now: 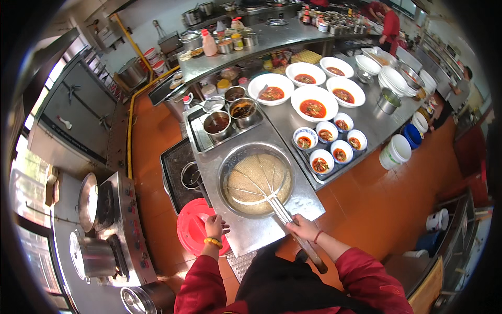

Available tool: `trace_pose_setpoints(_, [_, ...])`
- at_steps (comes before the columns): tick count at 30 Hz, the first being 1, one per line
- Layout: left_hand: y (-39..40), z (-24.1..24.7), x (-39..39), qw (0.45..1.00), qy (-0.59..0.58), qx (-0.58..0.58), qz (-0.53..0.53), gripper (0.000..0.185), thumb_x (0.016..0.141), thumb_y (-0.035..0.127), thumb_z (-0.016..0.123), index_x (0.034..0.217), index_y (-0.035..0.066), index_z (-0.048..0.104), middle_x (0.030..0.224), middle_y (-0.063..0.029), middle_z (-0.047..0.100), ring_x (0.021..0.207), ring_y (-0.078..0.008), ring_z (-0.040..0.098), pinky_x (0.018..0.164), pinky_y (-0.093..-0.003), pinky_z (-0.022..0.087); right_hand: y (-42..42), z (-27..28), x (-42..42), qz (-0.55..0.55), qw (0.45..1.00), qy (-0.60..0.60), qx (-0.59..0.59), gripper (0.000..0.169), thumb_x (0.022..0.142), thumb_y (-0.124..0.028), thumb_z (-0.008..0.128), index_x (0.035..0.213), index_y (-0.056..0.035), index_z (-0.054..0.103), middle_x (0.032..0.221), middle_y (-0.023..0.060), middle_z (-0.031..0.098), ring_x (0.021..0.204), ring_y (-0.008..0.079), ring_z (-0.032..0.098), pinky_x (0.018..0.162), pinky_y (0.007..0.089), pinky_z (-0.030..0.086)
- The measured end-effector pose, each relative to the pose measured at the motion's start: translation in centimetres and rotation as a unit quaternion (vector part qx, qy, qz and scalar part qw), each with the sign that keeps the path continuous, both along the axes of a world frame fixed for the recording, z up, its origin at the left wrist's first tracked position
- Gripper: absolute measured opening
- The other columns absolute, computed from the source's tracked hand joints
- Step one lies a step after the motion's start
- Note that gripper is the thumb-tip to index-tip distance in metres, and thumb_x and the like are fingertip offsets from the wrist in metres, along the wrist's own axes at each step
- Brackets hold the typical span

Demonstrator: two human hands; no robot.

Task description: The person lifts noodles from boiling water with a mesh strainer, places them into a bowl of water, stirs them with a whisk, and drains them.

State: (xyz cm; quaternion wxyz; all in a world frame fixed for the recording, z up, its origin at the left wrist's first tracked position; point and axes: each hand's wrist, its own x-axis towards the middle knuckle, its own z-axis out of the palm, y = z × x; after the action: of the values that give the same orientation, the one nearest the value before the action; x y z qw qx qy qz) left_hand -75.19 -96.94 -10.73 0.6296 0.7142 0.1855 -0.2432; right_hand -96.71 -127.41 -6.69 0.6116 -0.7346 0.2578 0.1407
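My right hand [302, 227] grips the handle of a long-handled wire strainer [280, 208], whose lower end is dark wood. The strainer's round head lies in a large steel basin [290, 157] on the counter in front of me. Pale beige, grainy food [257, 176] fills the middle of the basin; I cannot tell which food it is. My left hand [215, 228] holds nothing, its fingers loosely bent and apart. It hovers by the counter's near left corner, over a round red plastic lid or tub [188, 223].
Left of the basin, a steel tray [200, 137] carries pots of dark sauce [217, 125]. Several white bowls [313, 104] and small cups [321, 161] of red sauce stand right. A stove [131, 235] is at left. Buckets [395, 152] line the right floor. Two people [390, 25] work farther off.
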Motion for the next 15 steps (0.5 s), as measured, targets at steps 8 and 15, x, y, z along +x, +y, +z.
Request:
trace_pose_setpoints(8, [-5.0, -2.8, 11.6, 0.986, -0.119, 0.105, -0.054, 0.039, 0.100, 0.036, 0.052, 0.092, -0.001, 0.061, 0.071, -0.0134, 0.064, 0.067, -0.0271, 0.068, 0.058, -0.0422, 0.055, -2.9, -8.1, 7.8, -0.207, 0.976, -0.053, 0.042, 0.053, 0.098, -0.046, 0.058, 0.105, 0.0060, 0.050, 0.094, 0.0218, 0.066, 0.077, 0.0282, 0.067, 0.069, 0.0373, 0.055])
trace_pose_setpoints(15, [-9.1, -3.1, 16.0, 0.901, -0.285, 0.265, -0.190, 0.049, 0.100, 0.045, 0.051, 0.090, -0.002, 0.062, 0.085, -0.0285, 0.064, 0.086, -0.0490, 0.060, 0.074, -0.0494, 0.048, -1.1, -3.7, 9.9, -0.237, 0.968, -0.054, -0.068, 0.072, 0.071, -0.027, 0.092, 0.108, 0.0080, 0.041, 0.106, 0.0235, 0.062, 0.100, 0.0260, 0.063, 0.085, 0.0366, 0.053])
